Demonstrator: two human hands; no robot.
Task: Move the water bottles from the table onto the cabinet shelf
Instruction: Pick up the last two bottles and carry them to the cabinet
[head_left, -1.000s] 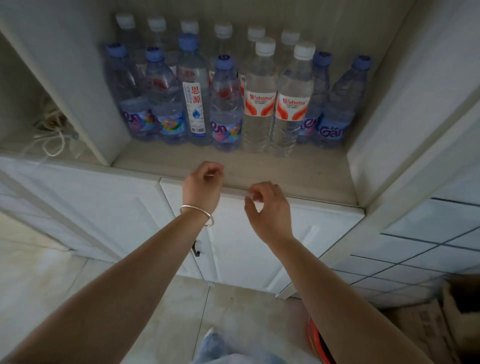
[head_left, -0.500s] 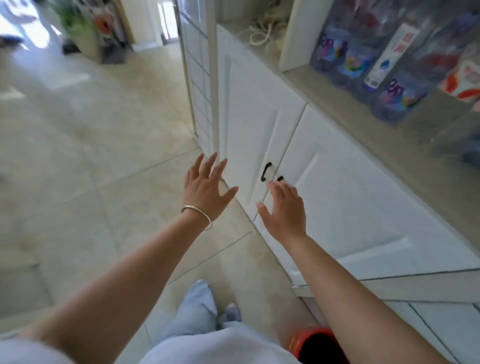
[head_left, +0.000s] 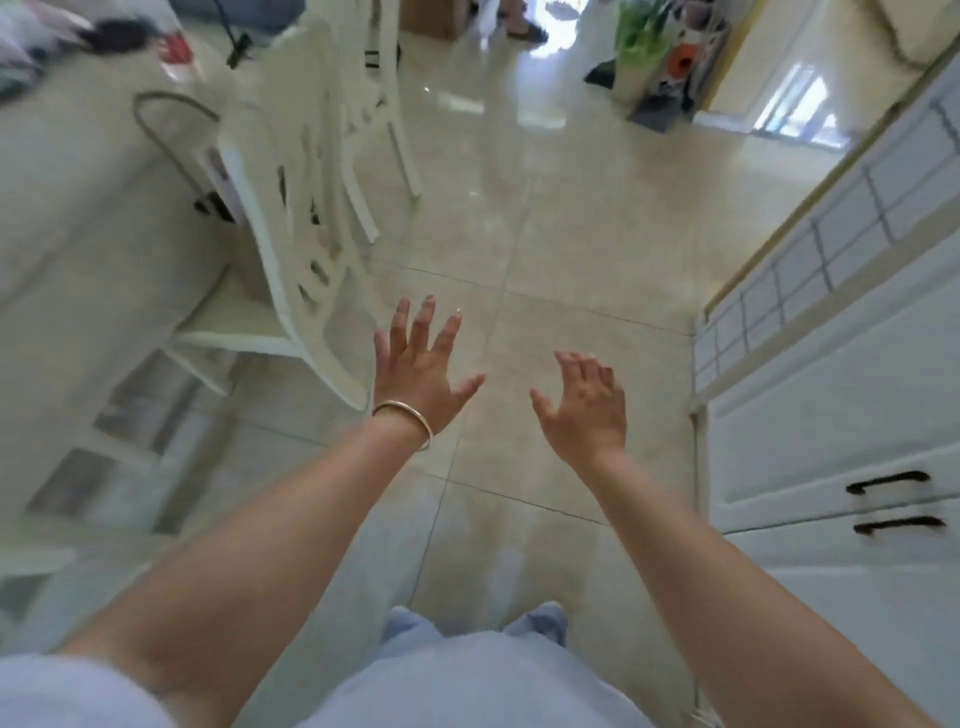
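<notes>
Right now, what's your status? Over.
Left hand open, right hand open, both empty. No bottles in view. Table left, chair beside it; floor ahead bare.

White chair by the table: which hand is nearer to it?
Left. The left hand hovers just right of the white chair; the right hand is farther right, toward the cabinet doors.

One head-worn wide-angle view is supplied; no second view exists to overlap with it. The camera looks forward and steeply down over the tiled floor (head_left: 545, 249). Relative to that floor, the table (head_left: 78, 218) and white chair (head_left: 291, 208) lie along its left edge, and the white cabinet (head_left: 841, 415) with dark handles runs along its right edge. The person's legs appear at the bottom edge, nearest the lens. Edges are curved and blurred.
</notes>
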